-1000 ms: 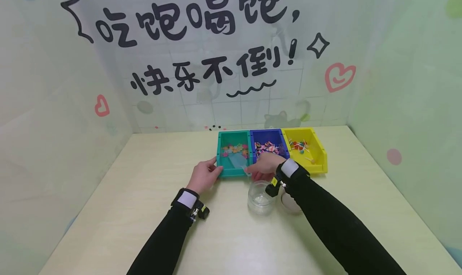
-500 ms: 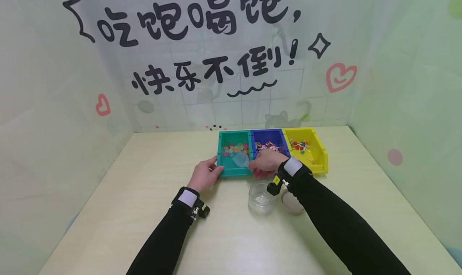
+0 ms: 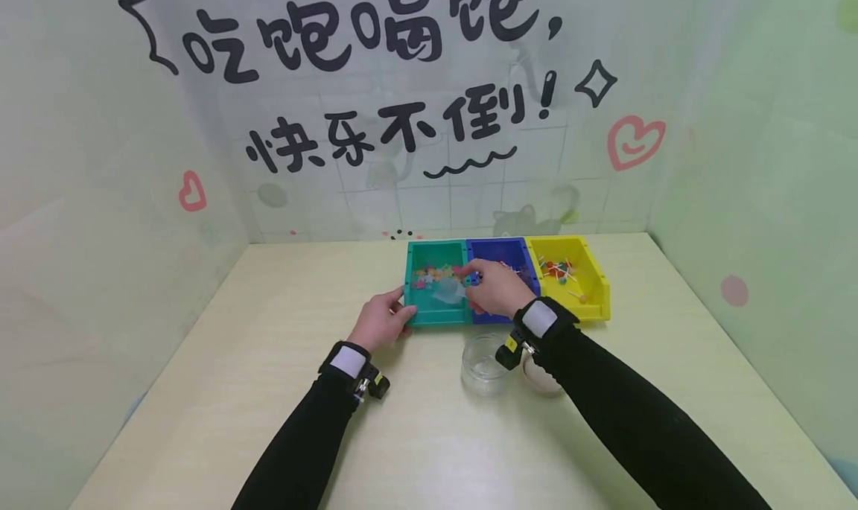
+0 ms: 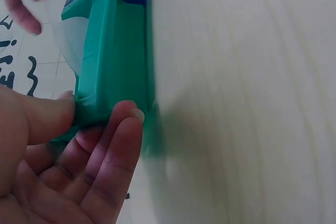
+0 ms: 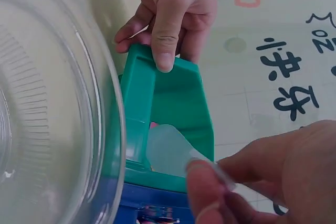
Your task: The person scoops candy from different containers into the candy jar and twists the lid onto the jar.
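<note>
My left hand [image 3: 378, 322] grips the front left corner of a green bin [image 3: 432, 318], thumb over the rim and fingers along the outside, as the left wrist view shows. Small colourful star-like pieces [image 3: 429, 275] lie in that bin. Between thumb and fingers my right hand [image 3: 499, 288] pinches the handle of a translucent plastic scoop [image 5: 170, 148]. The scoop's bowl hangs in the front part of the green bin, and any contents are unclear. My right hand itself is over the blue bin [image 3: 501, 248], partly hiding the patterned pieces inside.
A yellow bin [image 3: 595, 287] with several lollipops [image 3: 558, 270] adjoins the blue one on the right. In front of the bins stands an open clear jar [image 3: 484, 368]. A round lid [image 3: 541, 380] lies beside it, partly behind my right wrist. A printed backdrop closes off the rear.
My right hand has risen and moved slightly away from me with the scoop, whose bowl has shifted back and to the right inside the green bin. The left hand has stayed at its corner.
</note>
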A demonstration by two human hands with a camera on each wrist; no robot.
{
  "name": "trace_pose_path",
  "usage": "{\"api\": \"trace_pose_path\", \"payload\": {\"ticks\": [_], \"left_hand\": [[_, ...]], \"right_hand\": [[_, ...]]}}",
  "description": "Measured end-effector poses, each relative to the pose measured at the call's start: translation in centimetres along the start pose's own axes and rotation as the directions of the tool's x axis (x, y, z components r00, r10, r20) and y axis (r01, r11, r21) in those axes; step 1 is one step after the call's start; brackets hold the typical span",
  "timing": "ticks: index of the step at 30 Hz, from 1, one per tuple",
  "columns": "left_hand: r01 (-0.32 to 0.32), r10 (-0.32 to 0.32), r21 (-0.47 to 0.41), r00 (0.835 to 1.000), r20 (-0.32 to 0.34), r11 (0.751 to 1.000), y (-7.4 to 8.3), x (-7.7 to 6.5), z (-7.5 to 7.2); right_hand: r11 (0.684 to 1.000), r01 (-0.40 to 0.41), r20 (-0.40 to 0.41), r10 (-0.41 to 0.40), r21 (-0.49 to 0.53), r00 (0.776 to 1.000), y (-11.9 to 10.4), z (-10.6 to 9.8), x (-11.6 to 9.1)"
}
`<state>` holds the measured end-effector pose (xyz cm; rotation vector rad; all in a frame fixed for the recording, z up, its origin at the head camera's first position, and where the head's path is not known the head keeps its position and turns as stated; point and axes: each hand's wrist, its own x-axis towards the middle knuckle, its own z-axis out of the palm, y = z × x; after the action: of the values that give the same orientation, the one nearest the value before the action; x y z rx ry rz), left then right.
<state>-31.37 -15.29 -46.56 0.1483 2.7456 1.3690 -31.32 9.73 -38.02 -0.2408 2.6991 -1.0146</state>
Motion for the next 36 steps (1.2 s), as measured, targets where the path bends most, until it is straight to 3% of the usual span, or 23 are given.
{"api": "trace_pose_path", "payload": {"ticks": [4, 10, 19, 21, 27, 36], "left_hand": [[0.005, -0.005, -0.003, 1.000, 0.004, 1.000, 0.1, -0.2, -0.1], [-0.004, 0.004, 0.000, 1.000, 0.012, 1.000, 0.4, -0.3, -0.2], [-0.004, 0.004, 0.006, 1.000, 0.016, 1.000, 0.0, -0.2, -0.2], [-0.008, 0.008, 0.004, 1.000, 0.016, 1.000, 0.0, -0.2, -0.2], [-0.015, 0.015, -0.001, 0.999, 0.028, 1.000, 0.1, 0.0, -0.3], [-0.012, 0.012, 0.004, 1.000, 0.023, 1.000, 0.0, -0.1, -0.4]], "right_hand": [[0.998, 0.057, -0.007, -0.056, 0.024, 0.998, -0.4, -0.1, -0.1], [0.991, 0.130, 0.048, -0.131, 0.008, 0.990, -0.9, -0.3, -0.3], [0.944, 0.275, 0.061, -0.269, -0.179, 0.961, -2.5, 0.6, 0.2], [0.942, 0.268, 0.057, -0.262, -0.200, 0.963, -2.4, 0.9, 0.6], [0.973, 0.146, -0.001, -0.149, -0.180, 0.989, -1.3, 1.1, 2.0], [0.976, 0.091, -0.053, -0.103, -0.199, 0.993, -1.5, 1.0, 2.3]]}}
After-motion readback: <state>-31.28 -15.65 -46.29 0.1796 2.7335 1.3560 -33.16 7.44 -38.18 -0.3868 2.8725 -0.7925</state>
